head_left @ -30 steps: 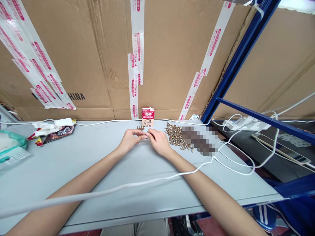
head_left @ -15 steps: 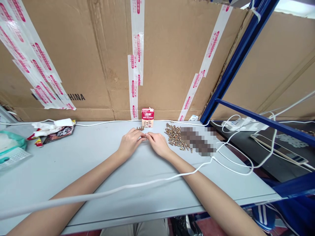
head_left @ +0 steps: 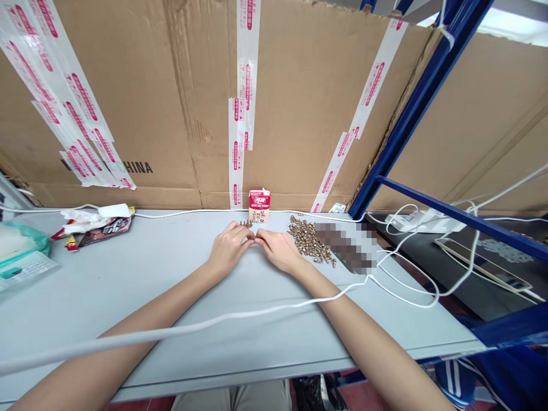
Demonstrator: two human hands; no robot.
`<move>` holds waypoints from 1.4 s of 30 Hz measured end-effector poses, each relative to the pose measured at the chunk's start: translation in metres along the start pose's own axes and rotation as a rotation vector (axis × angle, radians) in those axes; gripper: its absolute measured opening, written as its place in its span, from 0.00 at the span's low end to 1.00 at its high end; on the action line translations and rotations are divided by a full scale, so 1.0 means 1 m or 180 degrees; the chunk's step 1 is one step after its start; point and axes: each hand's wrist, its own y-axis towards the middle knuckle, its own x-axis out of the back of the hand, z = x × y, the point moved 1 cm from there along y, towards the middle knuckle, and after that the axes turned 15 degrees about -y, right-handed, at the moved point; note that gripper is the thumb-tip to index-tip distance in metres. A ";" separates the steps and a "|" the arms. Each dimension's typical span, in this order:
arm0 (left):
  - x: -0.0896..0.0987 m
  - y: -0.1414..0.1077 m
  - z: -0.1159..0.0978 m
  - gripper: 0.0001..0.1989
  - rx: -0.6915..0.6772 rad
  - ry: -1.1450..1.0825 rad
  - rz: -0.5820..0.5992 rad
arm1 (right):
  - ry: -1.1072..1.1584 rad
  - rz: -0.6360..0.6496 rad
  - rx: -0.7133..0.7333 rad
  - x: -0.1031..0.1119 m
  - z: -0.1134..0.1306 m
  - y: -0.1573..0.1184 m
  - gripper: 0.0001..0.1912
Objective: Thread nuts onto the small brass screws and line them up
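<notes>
My left hand [head_left: 228,246] and my right hand [head_left: 279,249] meet fingertip to fingertip just above the grey table [head_left: 205,325]. Both are closed in a pinch around a small brass-coloured metal piece [head_left: 256,238], mostly covered by the fingers. Behind my left fingers a short row of similar small metal pieces [head_left: 246,224] is partly hidden. To the right of my right hand lies a loose pile of brass-coloured metal pieces [head_left: 309,240], too small to tell their exact kind. A red and cream drink carton [head_left: 259,206] stands upright just beyond my hands.
A white cable [head_left: 240,315] crosses the view over both forearms. Snack wrappers [head_left: 107,229] and a teal-edged bag [head_left: 25,245] lie at the left. A blurred-out patch [head_left: 345,245] adjoins the pile. Cardboard [head_left: 299,103] walls the back; a blue metal frame [head_left: 411,108] stands right.
The camera view has shifted slightly. My hands stay pinched together at the same spot, with only a small change in the fingers. The pile and the carton have not moved on the table.
</notes>
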 end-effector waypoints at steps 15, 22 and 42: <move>0.001 0.011 0.009 0.16 0.1234 -0.1896 0.0649 | 0.0561 -0.0257 -0.0339 0.001 -0.001 0.002 0.17; 0.002 0.010 0.002 0.08 0.1050 -0.1083 0.0112 | 0.0712 -0.0249 -0.0345 -0.004 0.001 0.002 0.17; 0.001 0.012 0.009 0.16 0.1316 -0.2136 0.0822 | 0.0801 -0.0362 -0.0413 -0.002 -0.001 0.002 0.17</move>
